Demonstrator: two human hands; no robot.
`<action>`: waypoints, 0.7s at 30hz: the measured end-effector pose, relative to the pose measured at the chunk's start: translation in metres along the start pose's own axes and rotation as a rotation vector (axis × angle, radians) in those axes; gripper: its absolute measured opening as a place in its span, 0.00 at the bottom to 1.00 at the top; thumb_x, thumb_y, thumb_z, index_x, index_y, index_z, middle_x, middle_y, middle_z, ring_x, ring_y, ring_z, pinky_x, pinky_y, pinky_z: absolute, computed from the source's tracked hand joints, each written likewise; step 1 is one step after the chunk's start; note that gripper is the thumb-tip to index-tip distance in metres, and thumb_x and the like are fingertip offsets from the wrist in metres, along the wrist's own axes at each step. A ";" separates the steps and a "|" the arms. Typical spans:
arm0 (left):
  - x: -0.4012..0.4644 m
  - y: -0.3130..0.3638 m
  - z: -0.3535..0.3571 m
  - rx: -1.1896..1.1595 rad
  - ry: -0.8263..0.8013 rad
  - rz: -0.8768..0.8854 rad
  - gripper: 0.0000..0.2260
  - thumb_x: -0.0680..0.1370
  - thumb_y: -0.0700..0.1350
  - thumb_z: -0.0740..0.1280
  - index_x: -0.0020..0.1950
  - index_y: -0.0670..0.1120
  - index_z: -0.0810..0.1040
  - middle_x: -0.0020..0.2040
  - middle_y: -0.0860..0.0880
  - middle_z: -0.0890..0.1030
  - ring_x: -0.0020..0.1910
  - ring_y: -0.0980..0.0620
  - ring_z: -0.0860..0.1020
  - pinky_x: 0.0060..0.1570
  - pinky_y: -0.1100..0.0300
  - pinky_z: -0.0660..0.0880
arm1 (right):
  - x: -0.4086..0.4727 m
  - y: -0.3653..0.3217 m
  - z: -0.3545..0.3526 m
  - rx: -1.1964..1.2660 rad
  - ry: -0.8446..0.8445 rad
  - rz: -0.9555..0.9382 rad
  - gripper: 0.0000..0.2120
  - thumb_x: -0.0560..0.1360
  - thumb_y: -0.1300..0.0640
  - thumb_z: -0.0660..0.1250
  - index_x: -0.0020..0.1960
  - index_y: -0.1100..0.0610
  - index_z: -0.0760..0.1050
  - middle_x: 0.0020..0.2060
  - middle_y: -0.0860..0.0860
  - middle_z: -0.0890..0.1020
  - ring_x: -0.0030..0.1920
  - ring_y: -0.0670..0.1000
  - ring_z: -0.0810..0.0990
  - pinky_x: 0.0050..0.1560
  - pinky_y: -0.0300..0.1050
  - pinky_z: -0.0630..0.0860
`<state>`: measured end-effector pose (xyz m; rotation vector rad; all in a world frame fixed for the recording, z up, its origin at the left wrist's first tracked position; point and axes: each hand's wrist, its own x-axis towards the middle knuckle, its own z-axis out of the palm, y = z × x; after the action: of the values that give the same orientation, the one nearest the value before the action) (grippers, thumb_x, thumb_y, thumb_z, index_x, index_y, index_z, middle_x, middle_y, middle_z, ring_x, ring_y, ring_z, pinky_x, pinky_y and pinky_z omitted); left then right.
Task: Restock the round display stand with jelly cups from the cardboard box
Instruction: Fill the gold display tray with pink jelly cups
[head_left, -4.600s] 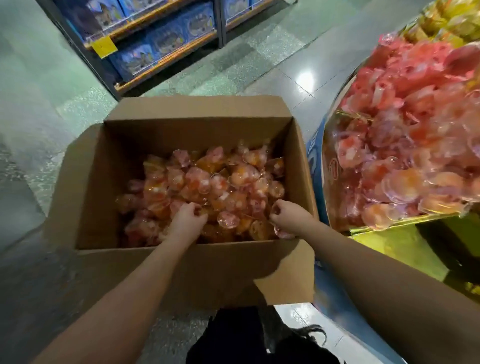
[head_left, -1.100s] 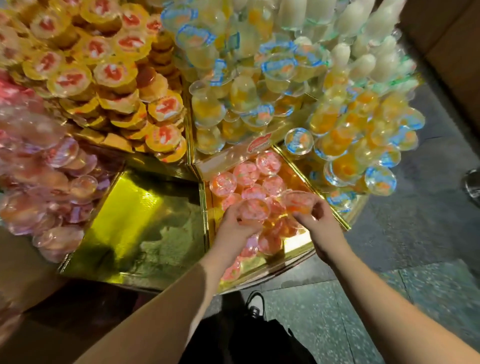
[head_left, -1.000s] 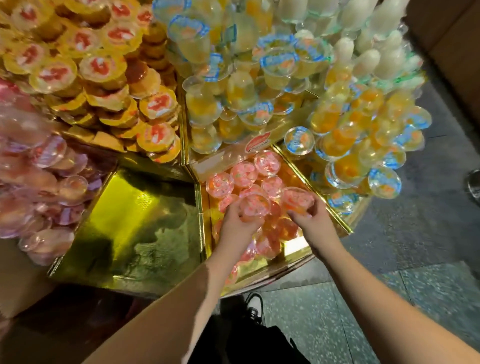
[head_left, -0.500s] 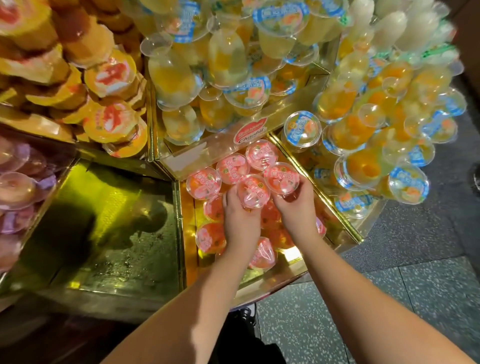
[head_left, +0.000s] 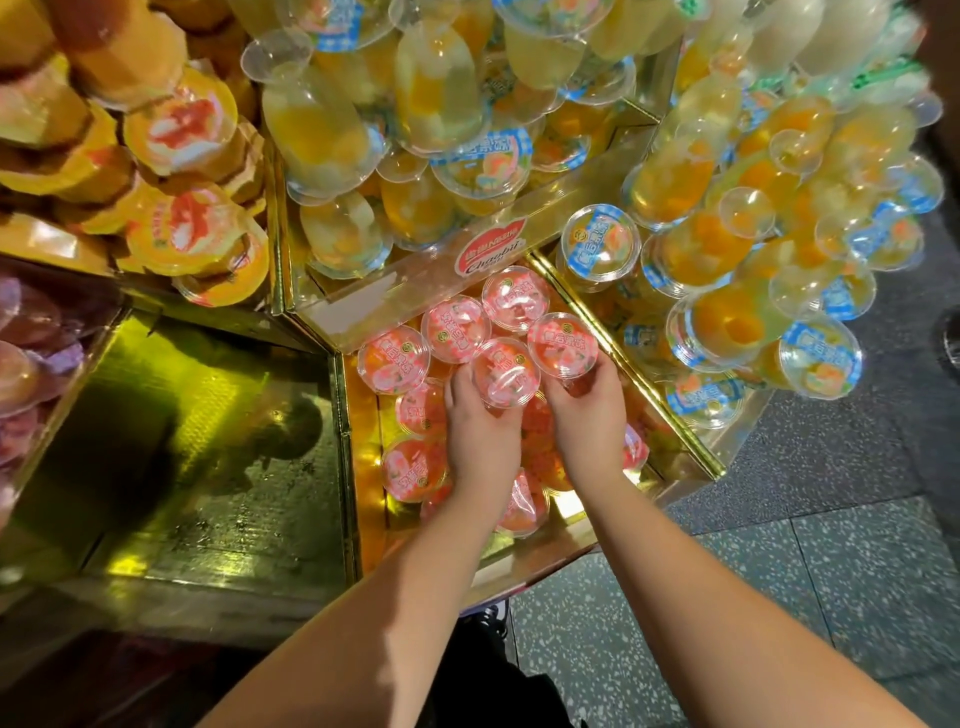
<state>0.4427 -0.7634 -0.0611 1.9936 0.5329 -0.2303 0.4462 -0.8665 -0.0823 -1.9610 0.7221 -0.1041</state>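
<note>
Over the gold-lined compartment (head_left: 363, 467) of the round display stand (head_left: 691, 441), the left hand (head_left: 480, 431) curls its fingers round a pink-lidded jelly cup (head_left: 503, 371), and the right hand (head_left: 589, 415) curls round another pink cup (head_left: 561, 344) just beside it; both cups sit atop the pink cups (head_left: 413, 467) piled toward the compartment's inner edge, below the clear divider (head_left: 415, 291). Blue-lidded yellow cups (head_left: 753, 291) fill the right-hand compartment; the compartment at left (head_left: 197, 441) shows bare gold floor; the cardboard box is out of view.

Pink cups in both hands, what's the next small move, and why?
Probably set them down and let go. The left hand and right hand each hold a pink cup already level with the back row in the gold tray.
</note>
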 end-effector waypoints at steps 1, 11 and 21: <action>0.000 0.000 0.001 0.004 0.001 0.005 0.29 0.77 0.45 0.71 0.75 0.50 0.64 0.73 0.51 0.67 0.68 0.50 0.71 0.56 0.63 0.68 | 0.000 0.000 0.000 0.001 0.004 0.002 0.26 0.72 0.40 0.73 0.64 0.51 0.73 0.55 0.43 0.79 0.55 0.44 0.78 0.56 0.44 0.75; 0.006 -0.011 0.010 0.161 0.031 -0.011 0.31 0.76 0.51 0.72 0.75 0.46 0.64 0.75 0.49 0.64 0.74 0.44 0.62 0.72 0.48 0.63 | 0.002 -0.003 0.002 -0.107 0.006 -0.011 0.30 0.71 0.35 0.69 0.66 0.52 0.73 0.58 0.47 0.80 0.59 0.49 0.79 0.60 0.56 0.77; -0.001 0.000 -0.015 0.321 -0.104 -0.112 0.37 0.76 0.59 0.70 0.78 0.47 0.60 0.79 0.45 0.57 0.78 0.42 0.53 0.75 0.46 0.56 | -0.017 -0.019 -0.031 -0.270 -0.111 0.040 0.18 0.76 0.50 0.70 0.63 0.55 0.73 0.56 0.50 0.79 0.53 0.51 0.79 0.52 0.49 0.76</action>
<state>0.4410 -0.7504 -0.0535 2.2489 0.5689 -0.5128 0.4291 -0.8760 -0.0474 -2.1872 0.7314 0.1322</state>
